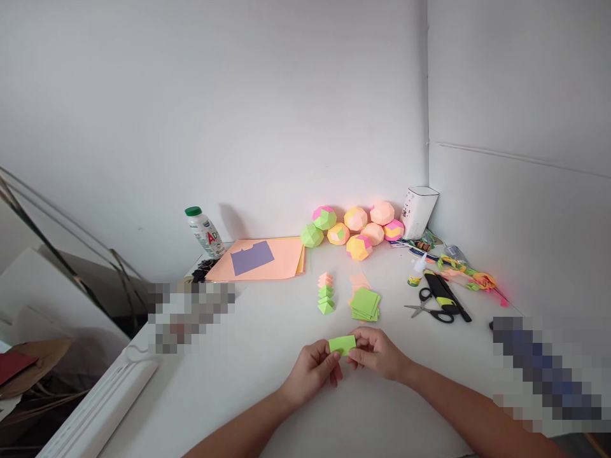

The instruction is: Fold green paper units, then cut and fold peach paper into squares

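Observation:
Both hands hold a small folded green paper (342, 344) just above the white table (248, 356). My left hand (312, 372) pinches its left end and my right hand (377, 353) pinches its right end, fingers closed on it. Behind them lie a stack of green paper squares (365, 303) and a short row of folded green and orange paper units (325, 293). A few pale orange squares (358, 280) lie just beyond the stack.
Several paper balls in pink, orange and green (356, 228) sit by the back wall. Orange sheets with a purple sheet on top (260, 259), a green-capped bottle (204, 233), a white box (419, 210), scissors (429, 310), a black and yellow marker (442, 294) and paper scraps (470, 275) surround the work area.

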